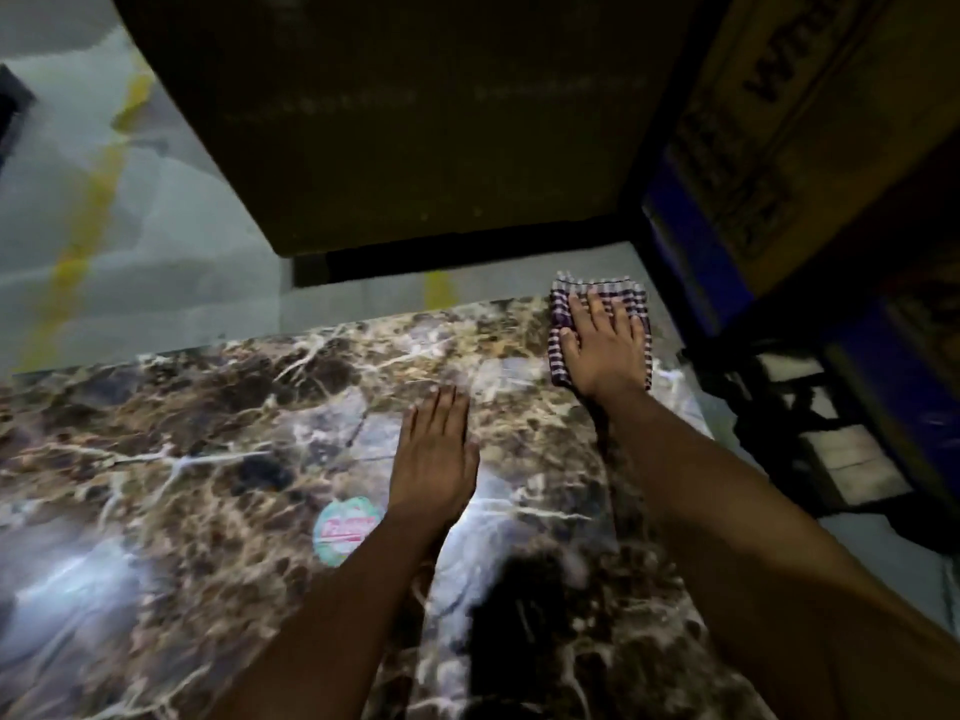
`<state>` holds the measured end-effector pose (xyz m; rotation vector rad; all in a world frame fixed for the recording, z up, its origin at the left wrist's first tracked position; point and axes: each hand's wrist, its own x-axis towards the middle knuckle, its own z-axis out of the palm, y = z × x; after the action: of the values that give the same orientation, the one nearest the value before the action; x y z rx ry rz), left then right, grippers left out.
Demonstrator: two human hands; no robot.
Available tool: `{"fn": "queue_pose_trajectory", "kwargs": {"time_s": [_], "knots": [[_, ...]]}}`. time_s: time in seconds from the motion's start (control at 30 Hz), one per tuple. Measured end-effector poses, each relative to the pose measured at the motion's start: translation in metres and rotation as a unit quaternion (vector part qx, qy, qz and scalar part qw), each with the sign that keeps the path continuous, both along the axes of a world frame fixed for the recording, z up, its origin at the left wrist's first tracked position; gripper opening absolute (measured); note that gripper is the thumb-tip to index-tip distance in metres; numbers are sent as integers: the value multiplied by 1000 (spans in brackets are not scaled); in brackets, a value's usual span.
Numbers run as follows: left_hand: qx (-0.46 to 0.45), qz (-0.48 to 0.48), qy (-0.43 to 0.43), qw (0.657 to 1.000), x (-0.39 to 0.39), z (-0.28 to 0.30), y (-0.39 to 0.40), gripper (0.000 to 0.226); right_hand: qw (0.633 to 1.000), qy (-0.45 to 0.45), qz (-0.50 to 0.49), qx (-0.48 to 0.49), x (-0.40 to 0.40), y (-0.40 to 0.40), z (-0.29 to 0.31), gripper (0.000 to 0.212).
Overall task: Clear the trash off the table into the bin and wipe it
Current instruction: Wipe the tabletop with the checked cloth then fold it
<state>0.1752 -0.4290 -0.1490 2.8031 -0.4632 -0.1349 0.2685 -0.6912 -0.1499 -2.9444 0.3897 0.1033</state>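
Nearest to the camera, two bare forearms reach forward over the table (171,407), which has a glossy top with a brown and white marble pattern. A round sticker (344,530) in pale green and pink lies on the top, just beside the left wrist and partly hidden by it. The left hand (435,449) rests flat on the table with straight fingers held together, palm down, and it holds nothing. Further away, at the far right corner of the table, the right hand (602,340) presses flat on a checked cloth (560,345) in purple and white; its fingers are spread and almost straight on the fabric, not curled around it. The cloth lies on the table top, reaching its far edge. Beyond the table there is a pale floor (171,226) with yellow streaks, then a big dark box-like shape (415,122). To the right stands a cardboard box (810,122) with printed letters.
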Motion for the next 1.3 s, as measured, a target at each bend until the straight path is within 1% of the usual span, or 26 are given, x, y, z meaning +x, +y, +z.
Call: {"fn": "queue_pose_trajectory", "kwargs": {"time_s": [0.1, 0.17, 0.23, 0.37, 0.4, 0.47, 0.57, 0.67, 0.73, 0.77, 0.87, 0.9, 0.97, 1.03, 1.07, 1.13, 1.17, 1.2, 1.23, 1.3], "knots": [[4, -17, 2, 1000, -11, -2, -49, 57, 999, 17, -32, -11, -29, -37, 2, 57], [5, -15, 19, 1000, -26, 0, -73, 59, 998, 21, -57, 17, -58, -54, 5, 54], [12, -21, 29, 999, -45, 2, -85, 61, 997, 15, -62, 52, -92, -62, 7, 50], [31, -55, 73, 995, -76, 8, -89, 64, 996, -3, -64, 65, -157, -73, 5, 46], [30, -66, 83, 994, -83, 12, -89, 64, 996, -5, -58, 62, -169, -80, 8, 48], [23, -96, 101, 990, -93, 21, -86, 64, 999, 5, -44, 23, -184, -94, 18, 52], [34, -128, 94, 987, -108, 35, -84, 65, 999, 7, -28, -20, -199, -107, 44, 55], [19, -123, 91, 988, -114, 56, -85, 66, 997, -70, -5, -33, -218, -105, 75, 70], [5, -129, 66, 989, -120, 73, -84, 67, 996, -88, 9, -26, -234, -99, 87, 75], [-5, -132, 55, 990, -123, 81, -82, 67, 996, -89, 0, -11, -243, -95, 89, 76], [-45, -115, 42, 991, -131, 107, -70, 68, 989, -144, -24, 28, -266, -71, 103, 76], [-73, -103, 45, 991, -136, 116, -61, 68, 985, -168, -13, 46, -273, -56, 112, 74], [-140, -92, 69, 983, -147, 130, -39, 67, 968, -228, 6, 101, -288, -23, 131, 64], [-213, -82, 120, 966, -160, 142, -18, 63, 948, -282, 12, 150, -304, 16, 150, 54], [-259, -63, 155, 951, -170, 152, -4, 63, 940, -294, 20, 173, -314, 38, 161, 52], [-376, 0, 234, 897, -188, 169, 20, 70, 935, -287, 38, 204, -331, 80, 176, 51], [-424, 18, 260, 867, -195, 176, 32, 69, 935, -277, 46, 217, -339, 101, 183, 51], [-459, 26, 278, 844, -203, 184, 42, 61, 934, -267, 52, 233, -347, 119, 188, 52], [-486, 30, 282, 827, -211, 191, 57, 49, 930, -263, 64, 250, -356, 140, 196, 54], [-524, 46, 264, 808, -227, 205, 84, 32, 921, -256, 93, 279, -372, 177, 209, 56]]}}
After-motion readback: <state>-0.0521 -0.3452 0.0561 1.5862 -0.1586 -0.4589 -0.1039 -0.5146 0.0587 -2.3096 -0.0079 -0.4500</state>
